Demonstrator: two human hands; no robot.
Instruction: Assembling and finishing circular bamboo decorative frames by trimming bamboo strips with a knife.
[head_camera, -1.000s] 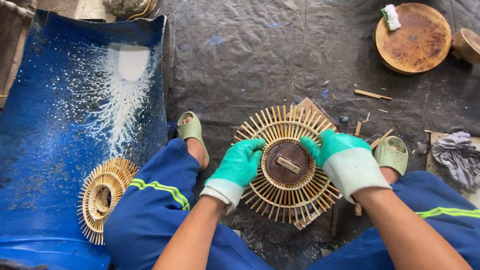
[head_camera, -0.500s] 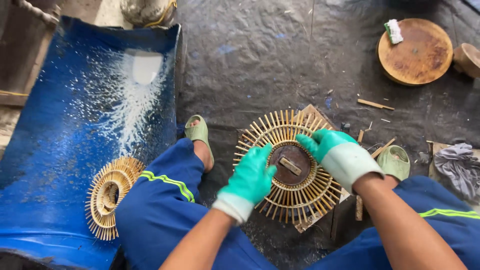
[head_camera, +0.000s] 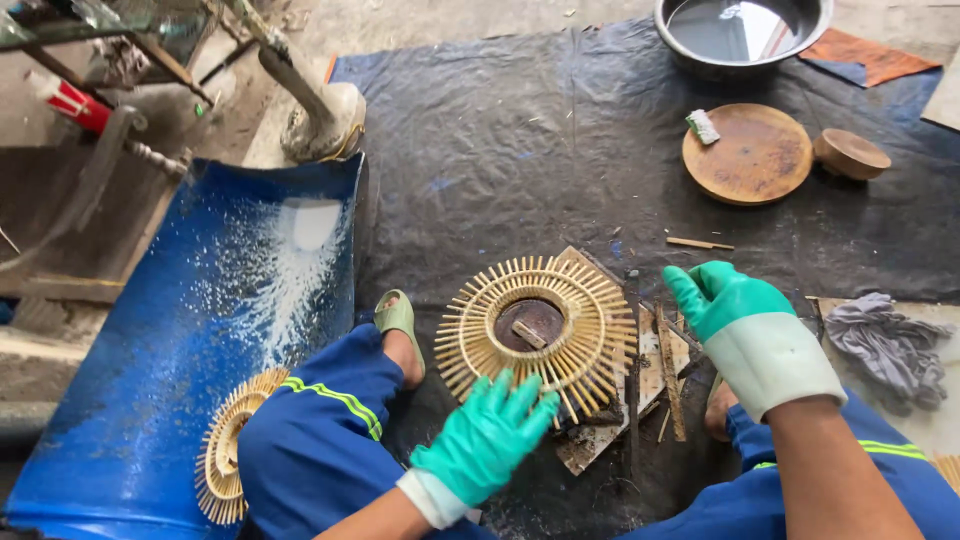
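— Head view first: what is seen under the hands?

— A round sunburst frame of bamboo sticks is laid flat on a dark tarp spread over the floor, with scrap wood strips beneath its right edge. A dark wooden disc is set in its centre.

— How is each grip kept?

— The left hand, gloved in green, is spread wide, fingers fanned, at the frame's near rim; nothing is held, and whether the fingertips touch the sticks cannot be told. The right hand (same green glove, pale cuff) is lifted just beside the frame's right edge, fingers loosely curled, with nothing seen gripped in it.

— And around that?

— A second sunburst frame is leaned against a blue sheet dusted with white powder, at the left knee. Blue trousers with a yellow-green stripe and green sandals are worn. Farther off, a round wooden plate, a small wooden bowl and a metal basin are set on the tarp, and a grey rag is left at the right.
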